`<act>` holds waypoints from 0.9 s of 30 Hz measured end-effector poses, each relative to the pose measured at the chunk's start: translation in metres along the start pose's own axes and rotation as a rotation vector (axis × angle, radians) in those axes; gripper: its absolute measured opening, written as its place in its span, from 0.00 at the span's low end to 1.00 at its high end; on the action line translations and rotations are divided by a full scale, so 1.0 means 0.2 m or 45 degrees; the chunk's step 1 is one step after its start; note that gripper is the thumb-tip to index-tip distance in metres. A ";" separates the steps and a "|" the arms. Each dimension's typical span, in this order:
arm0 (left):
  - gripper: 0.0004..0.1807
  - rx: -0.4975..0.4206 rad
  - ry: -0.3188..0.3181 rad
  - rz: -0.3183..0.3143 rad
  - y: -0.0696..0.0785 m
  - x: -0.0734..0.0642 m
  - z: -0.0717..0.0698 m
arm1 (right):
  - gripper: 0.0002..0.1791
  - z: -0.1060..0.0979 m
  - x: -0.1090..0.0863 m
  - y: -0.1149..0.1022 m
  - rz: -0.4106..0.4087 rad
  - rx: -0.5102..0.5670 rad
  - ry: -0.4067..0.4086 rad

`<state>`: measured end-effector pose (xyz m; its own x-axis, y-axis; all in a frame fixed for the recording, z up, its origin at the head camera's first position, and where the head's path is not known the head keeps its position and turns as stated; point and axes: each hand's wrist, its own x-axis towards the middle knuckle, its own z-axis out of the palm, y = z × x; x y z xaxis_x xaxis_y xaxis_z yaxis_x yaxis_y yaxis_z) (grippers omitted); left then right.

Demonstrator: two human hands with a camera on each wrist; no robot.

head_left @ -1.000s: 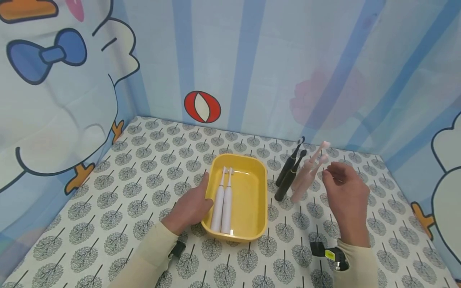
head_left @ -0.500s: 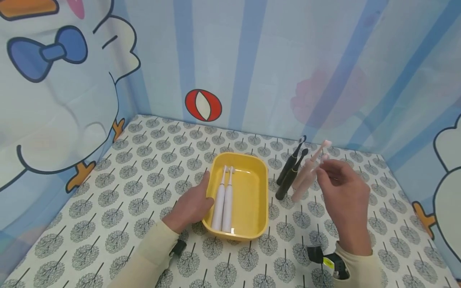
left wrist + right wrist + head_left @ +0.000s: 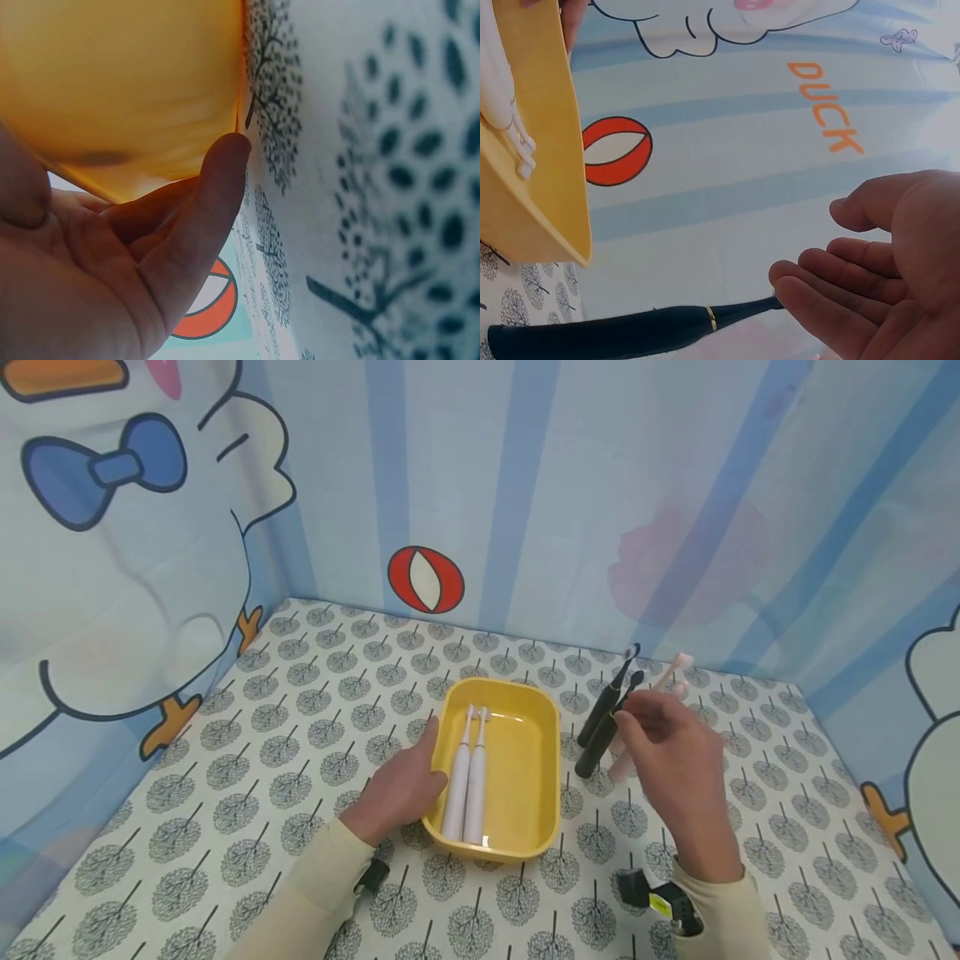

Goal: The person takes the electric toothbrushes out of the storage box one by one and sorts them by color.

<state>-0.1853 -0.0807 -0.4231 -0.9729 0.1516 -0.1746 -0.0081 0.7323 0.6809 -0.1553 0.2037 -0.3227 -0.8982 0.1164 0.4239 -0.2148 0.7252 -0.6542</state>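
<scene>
My left hand [image 3: 397, 785] holds the left side of a yellow plastic box [image 3: 521, 777]; in the left wrist view its fingers lie along the outer wall. Inside, two white electric toothbrushes [image 3: 476, 785] lie side by side. To the right of the box stand two black electric toothbrushes [image 3: 597, 747], upright on the cloth. Two pink toothbrushes [image 3: 671, 672] are behind my right hand [image 3: 678, 768], which partly hides them. That hand is apart-fingered from the thumb, its fingertips by the neck of the nearer black toothbrush [image 3: 615, 335]; whether they touch it I cannot tell.
A white cloth [image 3: 315, 777] with grey tree prints covers the table. Behind it hangs a blue striped curtain [image 3: 457, 485] with cartoon ducks and a red ball print. Each wrist wears a black strap [image 3: 678, 906].
My right hand has moved left, from the right of the pink toothbrushes past them to the nearer black one. The left hand and the box have stayed in place.
</scene>
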 end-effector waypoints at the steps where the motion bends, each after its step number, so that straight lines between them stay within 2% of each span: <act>1: 0.46 0.000 0.002 0.000 0.00 0.00 0.00 | 0.14 0.01 0.00 0.00 -0.008 0.000 -0.015; 11: 0.46 0.012 0.001 -0.005 -0.01 0.01 0.00 | 0.17 0.15 0.04 -0.03 -0.035 -0.043 -0.267; 14: 0.46 0.011 0.000 0.003 -0.01 0.01 0.00 | 0.17 0.20 0.06 -0.04 -0.084 -0.122 -0.300; 18: 0.46 0.004 0.004 0.012 0.00 0.00 0.00 | 0.19 0.27 0.07 -0.06 -0.118 -0.153 -0.361; 21: 0.46 0.002 0.008 0.020 0.00 0.00 0.00 | 0.21 0.33 0.09 -0.07 -0.080 -0.124 -0.437; 27: 0.46 0.005 0.010 0.035 -0.01 0.00 0.00 | 0.23 0.42 0.14 -0.10 -0.040 -0.198 -0.557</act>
<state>-0.1854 -0.0815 -0.4237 -0.9745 0.1667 -0.1504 0.0195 0.7303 0.6828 -0.2078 0.1349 -0.3510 -0.9768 -0.1798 0.1161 -0.2141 0.8210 -0.5292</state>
